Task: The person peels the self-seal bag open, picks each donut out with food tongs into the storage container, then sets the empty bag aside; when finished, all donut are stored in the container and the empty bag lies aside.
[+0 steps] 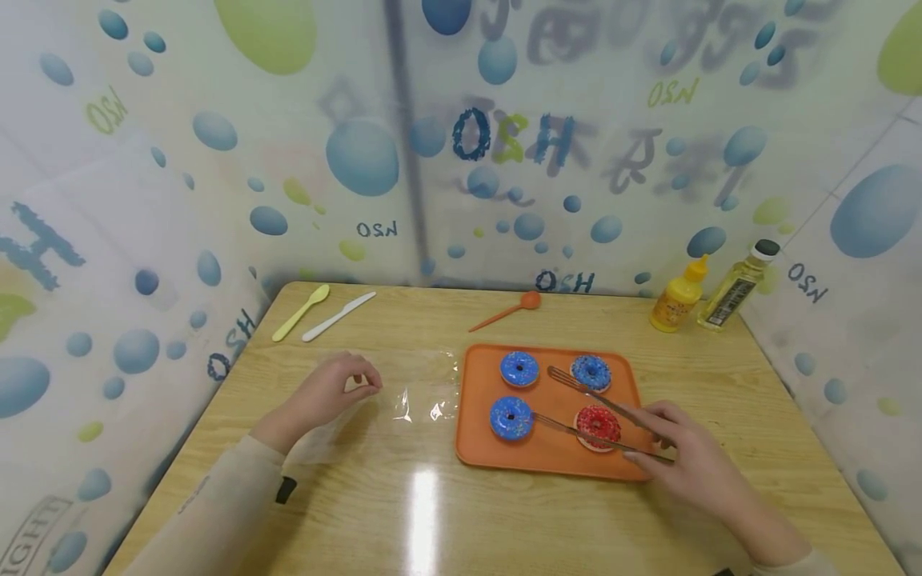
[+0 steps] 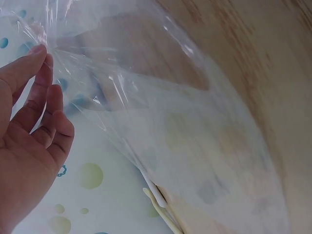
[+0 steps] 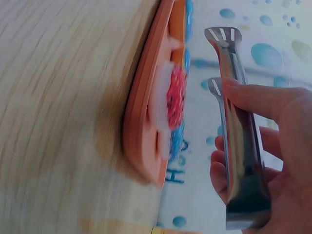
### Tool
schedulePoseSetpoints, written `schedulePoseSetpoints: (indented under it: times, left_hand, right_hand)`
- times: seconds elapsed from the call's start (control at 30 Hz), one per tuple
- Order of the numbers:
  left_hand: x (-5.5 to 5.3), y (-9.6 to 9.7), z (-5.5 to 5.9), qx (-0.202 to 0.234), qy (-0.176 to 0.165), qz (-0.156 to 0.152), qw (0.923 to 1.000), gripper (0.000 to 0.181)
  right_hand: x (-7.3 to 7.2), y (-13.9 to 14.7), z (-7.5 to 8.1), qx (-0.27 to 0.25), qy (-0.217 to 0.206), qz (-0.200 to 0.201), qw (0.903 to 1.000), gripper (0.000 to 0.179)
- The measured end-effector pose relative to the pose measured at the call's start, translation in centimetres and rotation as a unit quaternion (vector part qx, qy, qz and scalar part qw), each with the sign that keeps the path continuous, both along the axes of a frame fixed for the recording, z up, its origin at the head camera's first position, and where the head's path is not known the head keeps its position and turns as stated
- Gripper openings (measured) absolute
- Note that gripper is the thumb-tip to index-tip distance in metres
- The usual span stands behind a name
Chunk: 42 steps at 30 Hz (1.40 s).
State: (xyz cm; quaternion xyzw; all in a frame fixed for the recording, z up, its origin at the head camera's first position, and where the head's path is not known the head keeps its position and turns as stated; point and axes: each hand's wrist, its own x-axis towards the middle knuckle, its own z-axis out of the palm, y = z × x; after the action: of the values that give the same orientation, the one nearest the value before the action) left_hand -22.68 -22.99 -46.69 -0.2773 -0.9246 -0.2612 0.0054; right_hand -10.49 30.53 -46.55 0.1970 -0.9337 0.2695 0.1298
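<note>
My left hand (image 1: 333,392) pinches the edge of a clear plastic bag (image 2: 195,131) between thumb and fingertips, above the table left of the tray. The bag spreads toward the tray in the head view, hard to make out but for its glints. My right hand (image 1: 687,460) grips metal tongs (image 3: 239,141), their arms apart with nothing between the tips. The tongs reach over an orange tray (image 1: 475,460). On it lie a red sprinkled donut (image 1: 598,422), blue donuts at the front left (image 1: 511,418) and back left (image 1: 519,369), and a darker blue donut (image 1: 591,373) at the back right.
A yellow spoon (image 1: 301,312) and a white knife (image 1: 338,317) lie at the back left. Behind the tray lies an orange spoon (image 1: 510,309). A yellow squeeze bottle (image 1: 675,302) and an oil bottle (image 1: 736,292) stand at the back right, near the patterned wall.
</note>
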Motion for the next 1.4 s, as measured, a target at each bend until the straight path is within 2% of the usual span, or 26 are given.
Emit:
schedulePoseSetpoints:
  times: [0.17,0.5,0.63,0.87,1.1,1.4]
  left_hand:
    - [-0.1,-0.1,-0.2,-0.002,-0.003,0.001,1.0,0.009]
    - [0.1,-0.4,-0.3,-0.006,-0.008,0.008,0.9999,0.005]
    - [0.1,-0.6,-0.2,-0.007,-0.01,0.008,0.9999,0.004]
    - [0.0,-1.0,-0.4,-0.03,-0.009,0.004,0.9995,0.006]
    - [0.0,-1.3,-0.5,-0.056,-0.02,0.007,0.9982,0.008]
    - [-0.5,-0.9,-0.8,-0.079,-0.032,-0.006,0.9963,0.013]
  right_hand:
    - [-0.3,2.3,-0.4,-0.01,0.02,-0.051,0.9985,0.059]
    - [-0.4,7.3,-1.3,-0.042,0.053,-0.144,0.9873,0.055]
    - [-0.5,9.0,-1.7,-0.044,0.034,-0.173,0.9834,0.054]
    - [-0.7,11.5,-2.3,0.012,-0.003,-0.215,0.9766,0.064]
    - [-0.8,12.6,-2.6,0.04,-0.026,-0.234,0.9711,0.067]
    - [-0.8,13.0,-2.6,0.063,-0.085,-0.239,0.9653,0.074]
